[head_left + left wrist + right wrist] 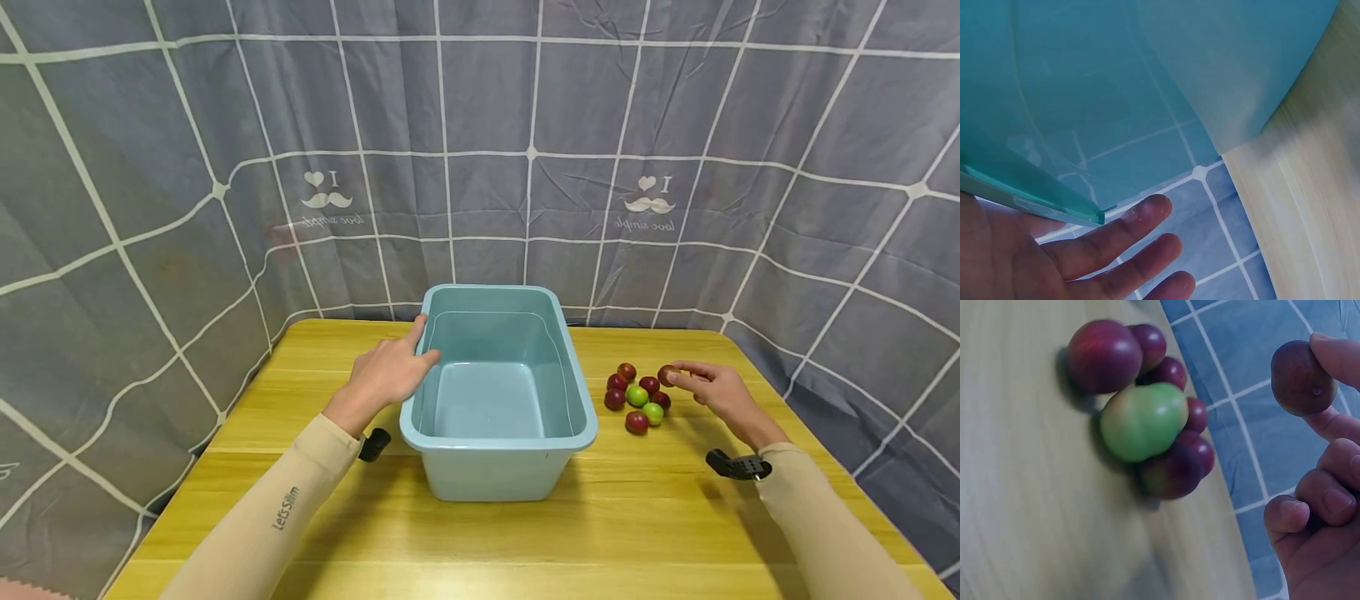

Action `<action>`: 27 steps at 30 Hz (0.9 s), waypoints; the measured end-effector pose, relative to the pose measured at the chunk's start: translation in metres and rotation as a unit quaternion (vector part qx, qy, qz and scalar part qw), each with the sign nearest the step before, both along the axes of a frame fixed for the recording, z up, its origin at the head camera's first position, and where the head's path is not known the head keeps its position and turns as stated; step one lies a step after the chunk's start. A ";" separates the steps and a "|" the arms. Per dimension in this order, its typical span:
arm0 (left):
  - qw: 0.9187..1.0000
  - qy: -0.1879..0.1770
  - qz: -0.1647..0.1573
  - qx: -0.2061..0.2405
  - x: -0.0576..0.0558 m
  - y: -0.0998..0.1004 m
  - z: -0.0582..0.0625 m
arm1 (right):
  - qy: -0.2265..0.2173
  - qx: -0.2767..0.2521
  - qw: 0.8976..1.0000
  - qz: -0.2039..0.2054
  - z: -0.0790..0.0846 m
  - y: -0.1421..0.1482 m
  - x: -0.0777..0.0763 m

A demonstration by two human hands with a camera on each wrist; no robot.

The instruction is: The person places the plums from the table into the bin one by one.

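A light blue plastic tub (498, 467) stands on the wooden table, and nothing lies inside it. My left hand (390, 367) holds its left rim, thumb over the edge and fingers outside. From below, the left wrist view shows those fingers (1129, 234) fairly straight beside the tub's wall (1085, 81). Thumb and index finger of my right hand (720, 396) pinch a dark red plum (1302, 378), lifted beside a loose group on the table. That group holds several red plums (1105, 356) and two green plums (637, 396); the right hand's other fingers curl inward.
The yellow wooden table (480, 550) carries the tub in the middle and the plums to its right. A grey curtain (487, 192) with white grid lines hangs behind the table and along both sides.
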State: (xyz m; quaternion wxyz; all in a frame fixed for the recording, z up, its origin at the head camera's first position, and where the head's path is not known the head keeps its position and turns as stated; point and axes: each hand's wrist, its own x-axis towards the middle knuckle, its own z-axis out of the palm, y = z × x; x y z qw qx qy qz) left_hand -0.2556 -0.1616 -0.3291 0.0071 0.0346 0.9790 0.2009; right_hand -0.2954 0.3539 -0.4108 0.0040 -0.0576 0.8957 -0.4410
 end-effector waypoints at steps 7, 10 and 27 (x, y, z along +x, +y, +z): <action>1.000 -0.002 0.002 -0.006 0.000 -0.001 -0.002 | 0.001 0.011 1.000 0.023 0.016 -0.011 -0.007; 1.000 -0.002 0.001 -0.008 -0.001 -0.001 -0.002 | 0.004 0.012 0.999 0.032 0.022 -0.018 -0.008; 1.000 -0.006 0.004 -0.012 0.000 0.001 0.000 | 0.038 0.030 0.995 0.089 0.063 -0.049 -0.014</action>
